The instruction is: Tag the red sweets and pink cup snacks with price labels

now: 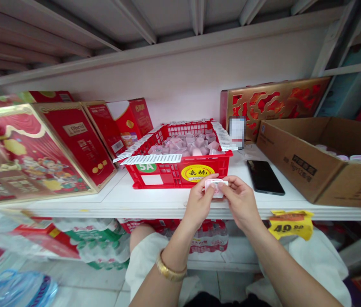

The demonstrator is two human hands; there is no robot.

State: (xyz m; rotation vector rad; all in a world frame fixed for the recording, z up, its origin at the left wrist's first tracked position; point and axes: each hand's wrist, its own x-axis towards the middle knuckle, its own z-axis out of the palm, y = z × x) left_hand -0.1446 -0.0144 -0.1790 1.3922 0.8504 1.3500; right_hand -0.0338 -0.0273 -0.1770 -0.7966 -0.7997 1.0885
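In front of the red basket, my left hand [200, 200] holds a small pink plastic cup [211, 182] with thumb and fingers closed around it. The thumb and fingers of my right hand [242, 202] pinch a small white label [224, 183] against the cup's right side. Whether the label is stuck down I cannot tell. Behind my hands, the red basket [167, 181] stands on the shelf with many similar pink cups [187, 144] inside. Strips of white barcode labels [155, 159] hang along its front, left and right rims.
A black phone [265, 177] lies right of the basket, beside an open cardboard box [315, 170] with more cups. Red and gold gift boxes [68, 149] stand at left. A yellow price tag [291, 224] hangs on the shelf edge [155, 212]. Bottle packs [97, 238] sit below.
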